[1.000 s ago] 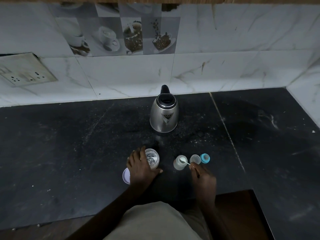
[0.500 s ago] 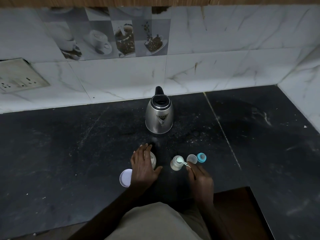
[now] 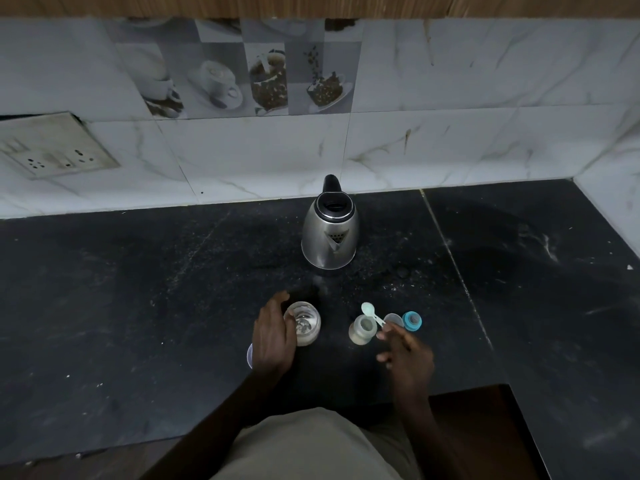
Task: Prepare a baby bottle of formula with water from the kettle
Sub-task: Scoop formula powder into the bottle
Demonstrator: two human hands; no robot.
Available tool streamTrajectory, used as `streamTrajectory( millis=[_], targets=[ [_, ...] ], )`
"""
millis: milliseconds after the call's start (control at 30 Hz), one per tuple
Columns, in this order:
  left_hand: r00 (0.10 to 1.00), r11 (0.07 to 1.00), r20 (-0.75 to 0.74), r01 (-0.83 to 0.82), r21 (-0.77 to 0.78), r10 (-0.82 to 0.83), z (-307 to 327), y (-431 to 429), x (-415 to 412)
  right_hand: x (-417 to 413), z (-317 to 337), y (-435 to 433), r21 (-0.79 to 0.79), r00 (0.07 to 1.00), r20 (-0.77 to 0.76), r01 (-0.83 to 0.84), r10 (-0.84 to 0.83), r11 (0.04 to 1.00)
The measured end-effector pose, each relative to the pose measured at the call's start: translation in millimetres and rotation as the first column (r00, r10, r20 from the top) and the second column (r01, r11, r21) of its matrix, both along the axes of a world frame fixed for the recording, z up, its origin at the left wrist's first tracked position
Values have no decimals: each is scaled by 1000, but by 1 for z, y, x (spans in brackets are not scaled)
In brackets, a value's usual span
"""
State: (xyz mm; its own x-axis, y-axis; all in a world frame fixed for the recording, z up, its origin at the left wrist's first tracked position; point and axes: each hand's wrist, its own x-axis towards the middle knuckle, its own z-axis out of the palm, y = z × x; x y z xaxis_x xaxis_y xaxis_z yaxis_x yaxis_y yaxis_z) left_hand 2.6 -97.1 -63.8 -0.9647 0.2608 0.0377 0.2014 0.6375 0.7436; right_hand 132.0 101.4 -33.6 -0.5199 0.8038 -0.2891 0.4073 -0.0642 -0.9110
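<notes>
Black stone counter [image 3: 138, 306] across the whole lower view, backed by a pale marbled tile wall [image 3: 450, 98] with a band of coffee-cup picture tiles [image 3: 249, 81] and a socket plate [image 3: 55, 150] at far left. Steel kettle [image 3: 330, 233] upright near the wall, black lid on, spout facing the person, well apart from both hands. Left hand [image 3: 272, 337] near the counter's front edge, fingers curled round the left side of an open glass jar [image 3: 306, 323], gripping it upright. Right hand [image 3: 405, 351] further right, thumb and fingertips pinching the handle of a small pale spoon [image 3: 369, 310], remaining fingers loosely bent. Baby bottle [image 3: 362, 329] standing open on the counter between the two hands, just left of the right fingertips, something whitish inside. Round pale lid [image 3: 249, 355] flat on the counter, mostly hidden under the left hand. Blue bottle ring [image 3: 412, 321] and clear cap [image 3: 393, 318] side by side, touching, just right of the bottle. Spoon bowl raised just beyond the bottle's mouth; contents impossible to tell.
</notes>
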Motion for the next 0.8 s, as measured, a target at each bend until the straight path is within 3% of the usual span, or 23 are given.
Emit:
streamTrajectory(
  millis=[100,233,333,400,533,800],
  targets=[
    [999,999,21,-38,34,37,0,-4,-2,-16,3,-4,-37,999,-32,-11,10,999],
    [999,999,26,-47,24,46,-2,-6,-2,-37,6,-21,75,948,15,-319,318,945],
    [997,998,36,-68,0,68,-5,-5,-2,-53,8,-39,372,809,190,-584,557,721],
    [996,997,39,-76,-27,77,-7,-5,-2,-65,5,-51,493,733,343,-672,587,552],
    [992,993,72,-99,-59,103,-9,-7,-2,-87,-1,-67,474,593,597,-804,540,358],
    [993,990,79,-76,-122,86,-4,-8,6,-111,2,-75,376,396,726,-913,563,158]
  ],
)
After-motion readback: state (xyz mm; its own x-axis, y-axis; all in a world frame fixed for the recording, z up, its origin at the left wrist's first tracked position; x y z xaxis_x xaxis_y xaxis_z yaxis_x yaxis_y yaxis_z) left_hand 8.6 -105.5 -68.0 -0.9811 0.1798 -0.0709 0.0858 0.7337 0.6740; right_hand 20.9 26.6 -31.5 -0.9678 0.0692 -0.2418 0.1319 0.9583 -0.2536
